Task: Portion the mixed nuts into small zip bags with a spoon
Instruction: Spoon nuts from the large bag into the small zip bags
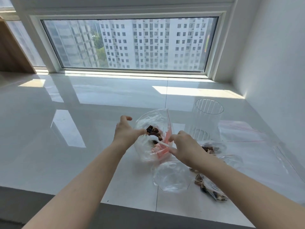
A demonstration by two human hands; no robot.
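A clear zip bag (pixel 149 119) with a red seal strip stands open on the white sill, with dark mixed nuts (pixel 153 131) inside. My left hand (pixel 126 131) pinches the bag's left rim. My right hand (pixel 184 148) grips the handle of a white plastic spoon (pixel 158 141), whose bowl reaches into the bag just below the nuts. Pink packets (pixel 160 150) lie in the lower part of the bag.
A ribbed clear cup (pixel 206 119) stands to the right. Small bags with nuts lie at the right (pixel 211 148) and near the front edge (pixel 212 192). An empty clear bag (pixel 170 176) lies in front, flat zip bags (pixel 244 131) beyond. The sill's edge runs close below.
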